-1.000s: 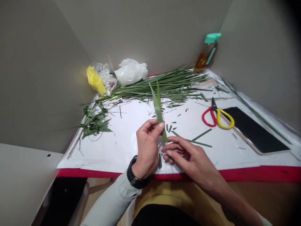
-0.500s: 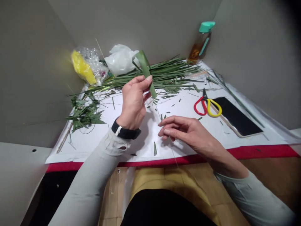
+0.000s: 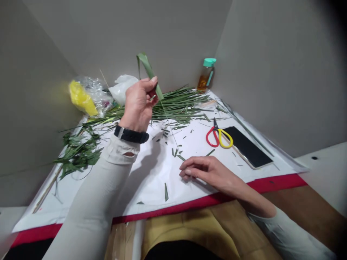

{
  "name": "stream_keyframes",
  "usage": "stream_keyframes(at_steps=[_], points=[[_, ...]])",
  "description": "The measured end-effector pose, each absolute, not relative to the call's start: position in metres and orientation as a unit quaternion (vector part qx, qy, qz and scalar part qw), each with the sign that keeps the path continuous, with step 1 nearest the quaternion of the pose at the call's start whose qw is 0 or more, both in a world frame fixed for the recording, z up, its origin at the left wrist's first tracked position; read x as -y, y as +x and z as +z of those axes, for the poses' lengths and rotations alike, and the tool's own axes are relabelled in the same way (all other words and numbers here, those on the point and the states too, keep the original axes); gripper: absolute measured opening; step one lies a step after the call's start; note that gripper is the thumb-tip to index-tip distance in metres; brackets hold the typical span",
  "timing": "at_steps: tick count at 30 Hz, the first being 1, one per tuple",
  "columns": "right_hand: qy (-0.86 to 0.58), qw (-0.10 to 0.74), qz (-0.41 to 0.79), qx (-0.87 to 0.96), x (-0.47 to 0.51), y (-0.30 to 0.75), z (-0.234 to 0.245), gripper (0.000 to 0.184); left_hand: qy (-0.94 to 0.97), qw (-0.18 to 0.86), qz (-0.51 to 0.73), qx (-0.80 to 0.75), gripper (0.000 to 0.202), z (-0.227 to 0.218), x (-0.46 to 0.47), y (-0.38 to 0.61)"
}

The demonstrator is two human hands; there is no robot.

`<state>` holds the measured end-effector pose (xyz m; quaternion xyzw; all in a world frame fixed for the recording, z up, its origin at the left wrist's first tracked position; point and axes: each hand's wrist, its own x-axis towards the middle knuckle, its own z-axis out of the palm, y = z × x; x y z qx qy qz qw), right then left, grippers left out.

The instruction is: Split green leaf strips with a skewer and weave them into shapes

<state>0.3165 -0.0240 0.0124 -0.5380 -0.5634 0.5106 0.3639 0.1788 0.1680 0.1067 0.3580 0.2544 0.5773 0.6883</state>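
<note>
My left hand [image 3: 139, 103], raised over the table with a black watch on its wrist, pinches a folded green leaf strip [image 3: 148, 66]. The strip's top bends over in a loop. From its lower end a thin stem or wire [image 3: 170, 124] slants down toward my right hand [image 3: 203, 171]. That hand is low over the white sheet, fingers curled together with the thumb against them. Whether the thin line's end is between those fingers I cannot make out. Small leaf cuttings [image 3: 175, 152] lie just beyond the fingertips.
Long green leaves [image 3: 179, 104] are piled along the back, with plastic bags [image 3: 121, 86] and a yellow packet [image 3: 81, 98]. Leafy pieces [image 3: 78, 153] lie left. Scissors [image 3: 219, 139], a phone [image 3: 248, 148] and a bottle [image 3: 206, 76] are on the right.
The view has shifted. My left hand has risen away from my right hand with the leaf strip, and the thin line has been drawn upward. The right hand stays low.
</note>
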Motion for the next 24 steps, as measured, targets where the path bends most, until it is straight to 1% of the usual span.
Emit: stream_keyframes(at_steps=[1, 2, 5, 6, 7, 10, 12, 15, 17, 20, 22, 24], points=[[-0.563, 0.341, 0.468, 0.590, 0.024, 0.322, 0.013, 0.020, 0.355, 0.689, 0.580, -0.251, 0.035, 0.108, -0.171, 0.179], [-0.601, 0.322, 0.395, 0.616, 0.024, 0.331, 0.013, 0.021, 0.354, 0.690, 0.581, -0.247, 0.034, 0.109, -0.173, 0.179], [-0.731, 0.268, 0.088, 0.622, 0.020, 0.365, 0.014, 0.027, 0.365, 0.687, 0.577, -0.250, 0.035, 0.110, -0.180, 0.177], [-0.752, 0.238, 0.028, 0.614, 0.018, 0.378, 0.013, 0.029, 0.372, 0.685, 0.573, -0.252, 0.035, 0.110, -0.182, 0.177], [-0.759, 0.209, 0.003, 0.617, 0.017, 0.389, 0.012, 0.031, 0.380, 0.684, 0.571, -0.251, 0.035, 0.110, -0.185, 0.176], [-0.752, 0.154, 0.015, 0.641, 0.012, 0.411, 0.007, 0.033, 0.387, 0.681, 0.566, -0.256, 0.032, 0.109, -0.194, 0.178], [-0.773, 0.106, -0.010, 0.625, 0.007, 0.417, 0.001, 0.032, 0.370, 0.681, 0.566, -0.282, 0.030, 0.109, -0.201, 0.180], [-0.803, 0.005, -0.052, 0.594, -0.004, 0.415, -0.006, 0.031, 0.353, 0.676, 0.567, -0.311, 0.026, 0.111, -0.208, 0.182], [-0.807, -0.034, -0.060, 0.587, -0.013, 0.411, -0.009, 0.031, 0.358, 0.677, 0.562, -0.313, 0.025, 0.113, -0.208, 0.183], [-0.817, -0.037, -0.044, 0.574, -0.021, 0.409, -0.006, 0.029, 0.363, 0.677, 0.558, -0.315, 0.022, 0.117, -0.204, 0.183], [-0.823, -0.016, -0.008, 0.568, -0.018, 0.413, -0.005, 0.028, 0.368, 0.674, 0.556, -0.317, 0.019, 0.119, -0.203, 0.182], [-0.815, 0.025, 0.034, 0.577, -0.009, 0.421, -0.007, 0.030, 0.374, 0.673, 0.553, -0.319, 0.019, 0.120, -0.204, 0.182]])
